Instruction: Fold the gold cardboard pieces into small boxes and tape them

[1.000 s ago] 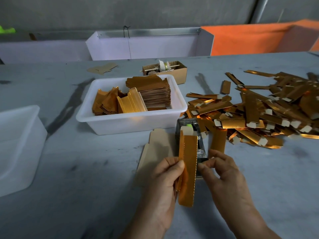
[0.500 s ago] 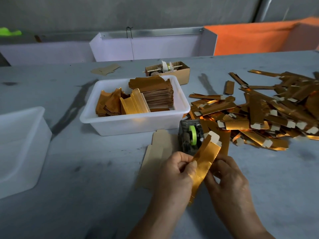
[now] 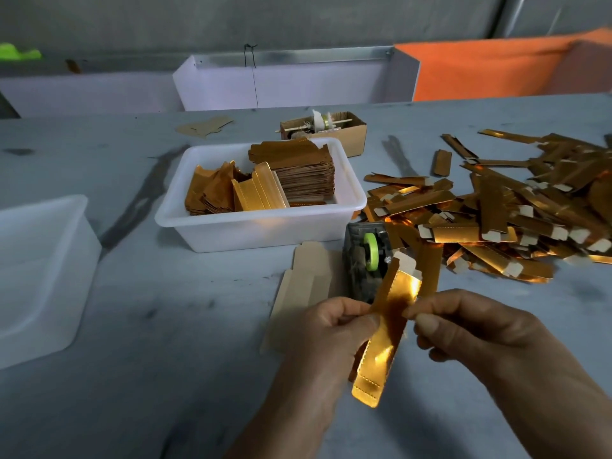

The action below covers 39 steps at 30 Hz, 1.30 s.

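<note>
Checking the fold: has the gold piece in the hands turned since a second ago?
Yes. The gold piece stood roughly parallel to the tape dispenser; now its top leans right of it, with both hands gripping.

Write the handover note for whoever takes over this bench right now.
Left hand pinches the gold piece mid-length; right hand pinches its other edge. The piece is folded, held tilted above the table; no tape visible on it.
Tape dispenser sits just behind it.
Flat blanks fill the white tub; the finished pile lies on the right.
Left: tape this one, add it to the pile, continue with the blanks.
</note>
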Tool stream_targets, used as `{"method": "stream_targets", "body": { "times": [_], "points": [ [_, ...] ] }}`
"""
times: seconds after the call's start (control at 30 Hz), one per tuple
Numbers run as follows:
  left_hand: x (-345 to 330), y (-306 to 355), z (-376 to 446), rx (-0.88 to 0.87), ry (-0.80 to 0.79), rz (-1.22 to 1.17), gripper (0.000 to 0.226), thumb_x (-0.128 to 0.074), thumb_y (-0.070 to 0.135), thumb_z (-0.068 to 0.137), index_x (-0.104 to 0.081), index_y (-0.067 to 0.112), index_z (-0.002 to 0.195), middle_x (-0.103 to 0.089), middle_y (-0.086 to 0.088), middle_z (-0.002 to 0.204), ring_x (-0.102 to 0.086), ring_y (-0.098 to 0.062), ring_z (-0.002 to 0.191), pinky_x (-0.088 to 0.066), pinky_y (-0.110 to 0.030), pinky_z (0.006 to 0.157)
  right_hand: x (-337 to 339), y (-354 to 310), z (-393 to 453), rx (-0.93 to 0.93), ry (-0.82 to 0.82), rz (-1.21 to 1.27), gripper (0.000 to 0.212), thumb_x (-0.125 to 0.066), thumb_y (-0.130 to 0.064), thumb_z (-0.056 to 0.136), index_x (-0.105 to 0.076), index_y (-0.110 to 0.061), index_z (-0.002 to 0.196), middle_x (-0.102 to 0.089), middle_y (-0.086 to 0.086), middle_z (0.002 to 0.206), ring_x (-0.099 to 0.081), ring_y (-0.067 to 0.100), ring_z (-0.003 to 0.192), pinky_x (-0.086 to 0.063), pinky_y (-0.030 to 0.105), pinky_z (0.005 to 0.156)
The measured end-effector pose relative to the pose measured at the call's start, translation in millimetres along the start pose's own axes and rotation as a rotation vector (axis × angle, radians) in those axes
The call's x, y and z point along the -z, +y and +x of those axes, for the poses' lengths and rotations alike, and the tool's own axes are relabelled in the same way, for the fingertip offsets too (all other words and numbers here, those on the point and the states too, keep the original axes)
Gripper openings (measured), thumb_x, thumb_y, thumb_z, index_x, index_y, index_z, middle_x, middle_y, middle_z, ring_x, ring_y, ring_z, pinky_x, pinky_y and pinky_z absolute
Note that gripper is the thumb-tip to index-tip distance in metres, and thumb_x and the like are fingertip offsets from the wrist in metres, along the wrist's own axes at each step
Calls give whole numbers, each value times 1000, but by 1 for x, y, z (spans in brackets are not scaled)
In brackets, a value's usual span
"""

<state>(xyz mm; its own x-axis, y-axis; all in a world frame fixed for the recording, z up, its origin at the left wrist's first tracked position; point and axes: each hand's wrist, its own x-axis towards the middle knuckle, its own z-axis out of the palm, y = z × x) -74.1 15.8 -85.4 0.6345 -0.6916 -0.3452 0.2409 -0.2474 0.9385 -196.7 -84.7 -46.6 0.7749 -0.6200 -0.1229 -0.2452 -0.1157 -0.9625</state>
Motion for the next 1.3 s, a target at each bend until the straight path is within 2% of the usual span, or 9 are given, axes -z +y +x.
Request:
{"method": "stream_targets", "body": {
  "times": [0.07, 0.17, 0.37, 0.5, 0.7, 0.97, 1.1, 1.23, 1.3],
  "points": [
    [1, -1, -2, -10, -14, 0, 8, -64, 25, 87, -70, 21, 92, -73, 5, 77, -69, -8, 70, -54, -22, 61, -5, -1, 4, 16, -25, -34, 21, -59, -22, 76, -73, -37, 76, -70, -10, 77, -61, 2, 73, -49, 13, 55],
    [2, 1, -6, -1, -34, -47, 6, -65, 16, 87, -70, 17, 89, -73, 2, 74, -69, -9, 64, -54, -22, 58, -12, 1, 8, 47, -37, -85, 24, -59, -15, 82, -75, -31, 75, -69, -11, 77, -60, 1, 73, -47, 9, 57],
    [7, 5, -7, 56, -108, -249, 8, -65, 4, 84, -69, 4, 91, -74, -10, 83, -73, -20, 77, -57, -23, 63, -17, 6, 9, 172, -15, -248, 19, -56, -30, 74, -67, -42, 84, -66, -22, 84, -58, -3, 78, -45, 7, 64],
    [8, 6, -9, 69, -129, -261, 8, -63, 0, 86, -70, 5, 85, -74, -12, 82, -73, -21, 76, -57, -24, 62, -16, 9, 10, 193, 9, -405, 54, -62, -19, 83, -39, -62, 106, -62, -12, 79, -53, -12, 84, -43, 4, 70],
    [11, 5, -12, 88, -218, -260, 18, -68, 17, 83, -70, 4, 94, -74, -10, 86, -73, -22, 81, -58, -26, 69, -20, 12, 8, 223, 44, -502, 67, -64, -20, 84, -24, -57, 122, -63, -15, 78, -55, -15, 86, -46, 4, 68],
    [-6, -13, -15, 59, 11, -177, 17, -60, 10, 91, -69, 14, 77, -69, 2, 61, -71, -14, 63, -59, -29, 64, -27, 17, 2, 231, 87, -670, 80, -60, -26, 87, 3, -44, 132, -55, -16, 76, -57, -2, 70, -43, 3, 69],
    [-17, -20, -19, -124, 173, 68, 17, -64, 20, 88, -69, 27, 73, -71, 4, 68, -70, -12, 68, -59, -29, 65, -26, 12, -2, 184, 112, -923, 90, -48, -41, 91, 37, -43, 123, -56, -16, 108, -57, -1, 96, -43, 10, 80],
    [-22, -25, -26, -274, 250, 97, 16, -67, 15, 84, -69, 27, 74, -70, 2, 66, -70, -12, 66, -60, -35, 67, -31, 11, -3, 355, 178, -959, 96, -67, -38, 78, 11, -43, 133, -67, -7, 100, -66, 10, 83, -43, 15, 62],
    [-22, -26, -28, -275, 266, 69, 19, -67, 9, 83, -70, 23, 70, -70, 1, 62, -70, -13, 61, -59, -32, 63, -33, 9, -5, 287, 185, -984, 93, -61, -47, 78, 13, -43, 135, -66, -11, 98, -65, 8, 82, -42, 14, 61]
  ]
}}
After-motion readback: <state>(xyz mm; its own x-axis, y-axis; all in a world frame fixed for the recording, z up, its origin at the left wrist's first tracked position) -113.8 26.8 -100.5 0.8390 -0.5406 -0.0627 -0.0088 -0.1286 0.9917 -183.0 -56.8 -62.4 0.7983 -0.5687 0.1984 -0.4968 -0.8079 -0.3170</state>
